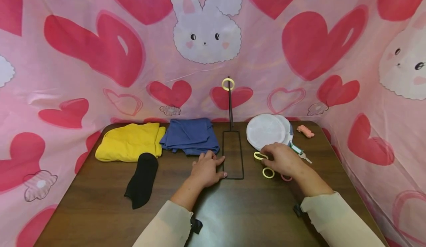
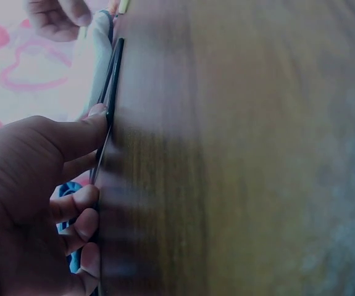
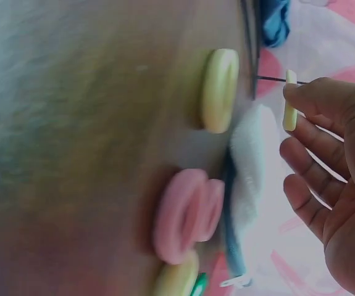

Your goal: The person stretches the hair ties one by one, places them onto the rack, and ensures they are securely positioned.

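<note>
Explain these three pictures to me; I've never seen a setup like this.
There is no machine here, only a person's two bare hands. The wide picture comes from a camera worn on the head, looking forward and down; the other two come from cameras on the left and right wrists.

On the wooden table are a yellow cloth, a blue cloth, a black sock, a black wire stand, a round white item, a key with a green tag, a small coral bundle, and yellow and pink rings.

The right hand pinches a yellow ring. The left hand touches the stand's base. Another yellow ring shows near the stand's top.
</note>
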Demonstrator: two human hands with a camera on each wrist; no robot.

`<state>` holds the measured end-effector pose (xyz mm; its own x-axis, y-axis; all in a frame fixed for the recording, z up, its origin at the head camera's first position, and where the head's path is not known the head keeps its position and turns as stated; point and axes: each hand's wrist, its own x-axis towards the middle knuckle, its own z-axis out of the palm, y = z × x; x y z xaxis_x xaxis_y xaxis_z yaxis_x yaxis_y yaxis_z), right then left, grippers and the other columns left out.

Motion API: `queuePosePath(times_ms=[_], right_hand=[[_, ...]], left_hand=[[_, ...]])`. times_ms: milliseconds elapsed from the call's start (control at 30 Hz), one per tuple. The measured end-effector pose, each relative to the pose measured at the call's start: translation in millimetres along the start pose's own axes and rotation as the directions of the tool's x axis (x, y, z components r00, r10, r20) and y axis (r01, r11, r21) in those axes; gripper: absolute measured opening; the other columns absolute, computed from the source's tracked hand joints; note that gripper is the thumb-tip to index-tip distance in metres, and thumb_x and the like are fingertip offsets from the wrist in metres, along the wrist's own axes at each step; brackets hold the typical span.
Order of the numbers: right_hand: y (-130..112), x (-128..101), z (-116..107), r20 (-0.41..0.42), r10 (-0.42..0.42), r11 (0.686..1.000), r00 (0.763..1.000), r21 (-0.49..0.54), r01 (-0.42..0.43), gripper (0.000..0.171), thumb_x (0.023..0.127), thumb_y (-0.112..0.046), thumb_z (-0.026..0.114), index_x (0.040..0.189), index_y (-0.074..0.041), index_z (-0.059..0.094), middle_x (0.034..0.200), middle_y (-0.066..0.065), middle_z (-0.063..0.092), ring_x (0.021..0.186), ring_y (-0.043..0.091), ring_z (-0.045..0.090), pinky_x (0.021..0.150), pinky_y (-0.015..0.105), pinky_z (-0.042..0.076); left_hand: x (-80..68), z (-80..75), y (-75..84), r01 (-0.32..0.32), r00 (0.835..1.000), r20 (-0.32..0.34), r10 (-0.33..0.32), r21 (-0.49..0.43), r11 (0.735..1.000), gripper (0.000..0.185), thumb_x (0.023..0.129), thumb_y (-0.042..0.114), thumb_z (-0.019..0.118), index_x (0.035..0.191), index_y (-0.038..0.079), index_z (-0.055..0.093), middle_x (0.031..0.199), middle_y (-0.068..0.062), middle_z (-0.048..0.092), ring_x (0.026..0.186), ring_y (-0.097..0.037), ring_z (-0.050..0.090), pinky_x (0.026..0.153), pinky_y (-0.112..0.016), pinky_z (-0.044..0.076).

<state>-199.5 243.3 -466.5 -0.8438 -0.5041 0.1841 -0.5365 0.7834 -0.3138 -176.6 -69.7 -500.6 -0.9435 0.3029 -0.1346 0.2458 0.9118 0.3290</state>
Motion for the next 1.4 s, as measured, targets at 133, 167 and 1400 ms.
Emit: queuePosePath(times_ms=[133,167,1400], right_hand=[[-8,1,-6,-0.071,-0.048,0.999,0.996,0.023,0.05,0.022,0.083,-0.016,0.084,0.103,-0.013,0.076,0.095,-0.002,0.072,0.089,0.018,0.066,0.082,0.045,0.054],[-10,2,-8,-0.088,-0.057,0.998,0.994,0.031,0.06,0.023,0.083,-0.015,0.084,0.104,-0.012,0.076,0.097,-0.001,0.073,0.091,0.019,0.067,0.084,0.045,0.055],[-130,32,-130,-0.578,-0.514,0.806,0.633,-0.072,0.588,0.029,0.098,-0.032,0.068,0.107,-0.006,0.078,0.103,0.001,0.076,0.087,0.017,0.069,0.088,0.019,0.05]], left_hand=[[0.8,1.4,-0.7,-0.002,1.0,-0.005,0.002,0.005,1.0,0.068,0.09,0.058,0.074,0.152,0.037,0.054,0.119,0.0,0.048,0.104,-0.022,0.042,0.081,-0.05,0.041],[0.7,1.6,-0.6,-0.002,1.0,-0.005,0.003,0.006,1.0,0.068,0.09,0.057,0.074,0.152,0.037,0.054,0.119,0.0,0.048,0.104,-0.022,0.042,0.081,-0.05,0.041],[2.0,3.9,-2.9,-0.01,1.0,-0.006,0.01,0.023,1.0,0.067,0.09,0.057,0.074,0.151,0.037,0.055,0.123,-0.001,0.05,0.11,-0.025,0.044,0.087,-0.058,0.044]])
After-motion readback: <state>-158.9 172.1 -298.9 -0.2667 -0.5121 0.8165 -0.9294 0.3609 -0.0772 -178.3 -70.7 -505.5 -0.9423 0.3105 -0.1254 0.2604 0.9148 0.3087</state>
